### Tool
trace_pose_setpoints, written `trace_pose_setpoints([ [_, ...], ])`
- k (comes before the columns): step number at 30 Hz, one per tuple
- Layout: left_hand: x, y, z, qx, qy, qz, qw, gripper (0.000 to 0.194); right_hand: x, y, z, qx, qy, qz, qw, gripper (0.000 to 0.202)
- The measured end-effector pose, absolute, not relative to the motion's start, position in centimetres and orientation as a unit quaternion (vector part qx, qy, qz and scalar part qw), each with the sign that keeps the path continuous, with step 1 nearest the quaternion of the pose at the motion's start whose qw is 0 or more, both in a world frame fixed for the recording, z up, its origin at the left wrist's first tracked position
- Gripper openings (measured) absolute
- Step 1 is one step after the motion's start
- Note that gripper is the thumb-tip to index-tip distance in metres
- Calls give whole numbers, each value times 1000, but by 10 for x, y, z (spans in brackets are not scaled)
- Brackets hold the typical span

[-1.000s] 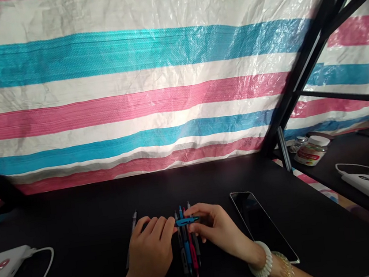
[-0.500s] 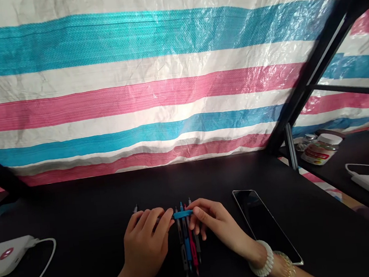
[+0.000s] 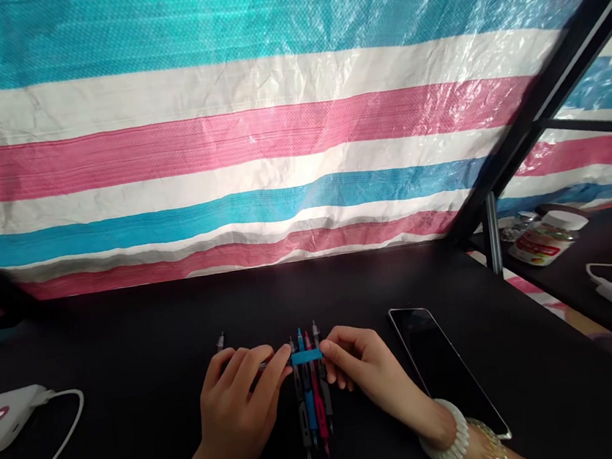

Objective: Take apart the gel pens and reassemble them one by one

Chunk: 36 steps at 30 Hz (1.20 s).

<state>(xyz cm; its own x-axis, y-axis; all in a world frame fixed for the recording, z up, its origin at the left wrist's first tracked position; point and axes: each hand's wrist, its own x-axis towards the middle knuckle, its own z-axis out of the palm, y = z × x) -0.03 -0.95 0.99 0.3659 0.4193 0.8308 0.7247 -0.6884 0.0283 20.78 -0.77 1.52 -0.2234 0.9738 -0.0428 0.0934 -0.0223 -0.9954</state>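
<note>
Several click pens lie side by side on the black table, among them a blue pen (image 3: 311, 410) and a pink pen (image 3: 319, 407), with dark grey ones on the outsides. A short blue strip (image 3: 306, 357) runs across their upper parts; whether it is tape or a band I cannot tell. My left hand (image 3: 240, 395) pinches at the strip's left end, palm down. At the right end, my right hand (image 3: 357, 360) grips it between thumb and index finger, the other fingers curled. Another pen (image 3: 220, 341) pokes out beyond my left hand, which covers most of it.
A smartphone (image 3: 446, 368) lies right of my right hand, partly under the wrist with bracelets. At left is a white power bank (image 3: 7, 420) with a cable. Black frame bars (image 3: 542, 121) and a striped plastic sheet (image 3: 230, 142) enclose the table (image 3: 130, 330). A jar (image 3: 547, 239) stands farther right.
The blue strip now looks flatter and straighter across the pens. Both hands keep nearly the same place, with the right fingertips slightly farther right. The camera view has tilted down a little.
</note>
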Motion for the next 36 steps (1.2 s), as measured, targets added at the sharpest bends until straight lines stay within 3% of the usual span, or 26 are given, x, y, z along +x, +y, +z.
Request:
trace_pose_setpoints([
  [5, 0, -9, 9, -804, -363, -443, 157, 20, 209, -8, 13, -470, -565, 527, 426, 34],
  [13, 3, -9, 9, -797, -371, -458, 128, 13, 210, -10, 13, -457, -571, 547, 407, 45],
  [17, 3, -9, 13, -789, -378, -467, 129, 13, 209, -9, 12, -467, -569, 533, 418, 36],
  [24, 0, -8, 11, -788, -379, -470, 117, 15, 210, -9, 14, -447, -576, 560, 394, 45],
  [28, 0, -8, 9, -786, -390, -468, 104, 15, 211, -9, 13, -470, -578, 533, 400, 33],
  [36, 1, -8, 9, -784, -388, -476, 90, 15, 209, -10, 15, -459, -574, 553, 393, 42],
])
